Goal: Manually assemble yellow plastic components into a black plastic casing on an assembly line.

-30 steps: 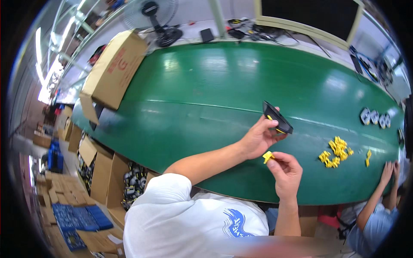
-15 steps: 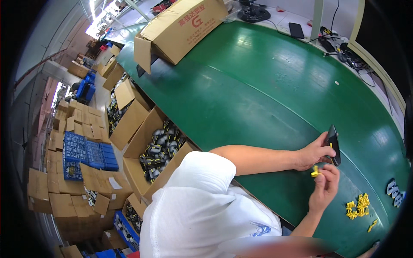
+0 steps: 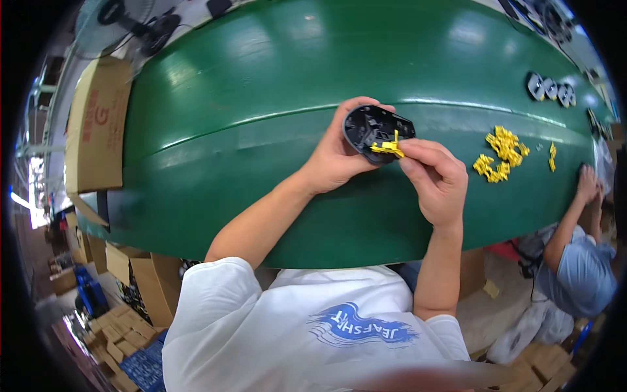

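Clamped between the thumb and fingers of your right hand is a small yellow piece; your left hand grips a black shell, thumb along its near edge and fingers behind the far one. Half a second earlier the shell stands edge-on and the yellow piece sits apart below it; now the shell's open, ribbed side is turned up to view and the piece is at it. Judged from this change, your work passes from holding two separate parts to setting one against the other, with the seating apparently unfinished, since your fingertips keep hold.

Note the position of the piece relative to the grip: it projects leftward from your right fingertips, lying across the near right portion of the shell's cavity, with a narrow spur pointing away from you. Whether it touches the inner ribs, or whether all the yellow there belongs to one piece, cannot be told. Both parts are held above the green table. To your right lie a heap of yellow pieces, a lone yellow piece and, farther off, a row of grey-and-black parts.
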The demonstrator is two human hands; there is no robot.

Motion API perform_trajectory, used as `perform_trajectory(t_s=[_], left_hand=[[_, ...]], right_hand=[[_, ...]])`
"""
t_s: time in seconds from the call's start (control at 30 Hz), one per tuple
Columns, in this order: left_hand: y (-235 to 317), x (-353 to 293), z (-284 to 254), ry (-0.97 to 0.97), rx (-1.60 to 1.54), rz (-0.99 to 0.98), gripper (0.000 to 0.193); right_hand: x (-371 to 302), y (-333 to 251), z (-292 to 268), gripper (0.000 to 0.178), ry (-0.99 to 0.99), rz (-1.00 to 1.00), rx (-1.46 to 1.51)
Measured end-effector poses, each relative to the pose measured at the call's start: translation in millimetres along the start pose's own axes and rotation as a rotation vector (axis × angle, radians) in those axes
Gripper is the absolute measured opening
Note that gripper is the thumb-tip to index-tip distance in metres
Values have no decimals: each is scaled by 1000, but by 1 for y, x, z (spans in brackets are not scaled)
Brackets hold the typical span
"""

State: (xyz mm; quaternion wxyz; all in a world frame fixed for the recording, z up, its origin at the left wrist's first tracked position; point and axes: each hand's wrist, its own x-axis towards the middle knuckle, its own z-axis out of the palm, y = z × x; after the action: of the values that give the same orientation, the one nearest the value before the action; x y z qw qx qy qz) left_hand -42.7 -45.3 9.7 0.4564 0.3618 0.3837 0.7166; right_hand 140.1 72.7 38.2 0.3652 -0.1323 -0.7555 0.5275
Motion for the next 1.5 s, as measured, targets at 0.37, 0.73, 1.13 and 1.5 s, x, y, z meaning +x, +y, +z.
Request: perform_trajectory(t_s=[0.37, 0.73, 1.13, 1.5], left_hand=[[-11, 2, 4, -100, 172, 14, 83], [-7, -3, 5, -182, 275, -77, 85], [-3, -1, 2, -106, 90, -58, 96], [-4, -1, 2, -93, 190, -35, 96]], right_hand=[[0, 6, -10, 17, -34, -8, -282], [-1, 10, -8, 15, -82, 24, -357], [-4, 2, -7, 18, -56, -19, -489], [-12, 1, -5, 23, -82, 100, -441]])
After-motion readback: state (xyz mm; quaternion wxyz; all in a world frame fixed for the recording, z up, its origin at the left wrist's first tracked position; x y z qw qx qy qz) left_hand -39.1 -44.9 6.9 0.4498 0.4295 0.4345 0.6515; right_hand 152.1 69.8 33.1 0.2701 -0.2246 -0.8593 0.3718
